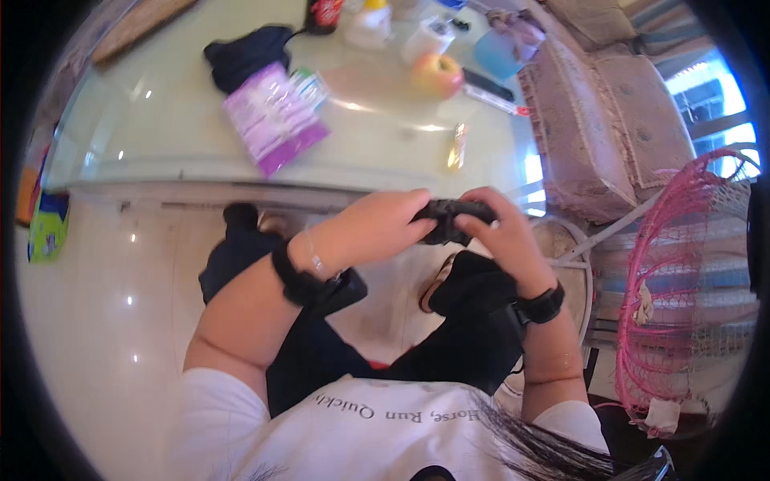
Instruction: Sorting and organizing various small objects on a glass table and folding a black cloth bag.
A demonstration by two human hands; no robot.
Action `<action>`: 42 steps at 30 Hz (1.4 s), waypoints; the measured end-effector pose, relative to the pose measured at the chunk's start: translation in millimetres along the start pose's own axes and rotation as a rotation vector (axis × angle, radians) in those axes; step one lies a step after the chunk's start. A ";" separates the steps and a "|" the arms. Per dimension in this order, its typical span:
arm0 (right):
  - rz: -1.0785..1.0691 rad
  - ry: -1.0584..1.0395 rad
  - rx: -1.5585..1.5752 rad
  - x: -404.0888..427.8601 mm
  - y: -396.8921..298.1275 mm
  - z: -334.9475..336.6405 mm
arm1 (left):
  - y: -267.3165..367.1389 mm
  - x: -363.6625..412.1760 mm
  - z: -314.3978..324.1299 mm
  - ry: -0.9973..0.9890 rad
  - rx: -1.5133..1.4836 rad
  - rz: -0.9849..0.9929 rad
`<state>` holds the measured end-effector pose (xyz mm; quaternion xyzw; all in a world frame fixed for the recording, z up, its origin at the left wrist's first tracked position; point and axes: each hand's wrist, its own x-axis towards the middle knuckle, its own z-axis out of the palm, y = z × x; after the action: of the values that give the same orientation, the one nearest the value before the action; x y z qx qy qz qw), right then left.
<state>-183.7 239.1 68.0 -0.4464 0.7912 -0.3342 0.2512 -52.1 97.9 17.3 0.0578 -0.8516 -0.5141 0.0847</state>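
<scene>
My left hand and my right hand hold a small black object between them, just off the near edge of the glass-topped table. Fingers cover both its ends and the picture is blurred, so its exact kind cannot be told. Both thumbs press on its near side. Beyond my hands, a small yellow item, perhaps a lighter, lies on the glass. To the left of it is a purple and white plastic packet, partly against a bunched black cloth or bag.
Farther back stand a dark bottle with a red label, a white bottle with a yellow cap and a white container. An apple sits near a long black item. A cushioned sofa and a pink net basket flank the right.
</scene>
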 end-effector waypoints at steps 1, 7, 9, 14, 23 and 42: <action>-0.043 0.067 -0.066 -5.8 5.0 4.1 | -5.1 -4.3 4.7 -0.057 -0.089 -0.053; -0.066 0.040 -0.044 -50.7 -5.4 4.2 | -115.9 -17.7 20.2 -0.164 0.022 -0.468; -0.060 0.019 -0.041 -57.6 0.0 6.9 | -148.4 -32.0 1.2 0.052 0.106 -0.623; -0.053 0.006 0.009 -70.1 4.9 10.8 | -244.6 -62.2 -40.3 0.497 0.152 -0.676; 0.025 0.024 -0.015 -82.5 -3.7 -3.5 | -301.9 -47.4 -41.6 0.613 0.324 -0.830; -0.108 0.037 0.013 -73.5 8.0 -50.9 | -61.4 -9.3 39.5 -0.249 0.357 0.008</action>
<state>-188.4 322.0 102.3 -0.4806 0.7682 -0.3607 0.2208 -50.3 105.2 -55.9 0.0045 -0.9333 -0.3579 -0.0305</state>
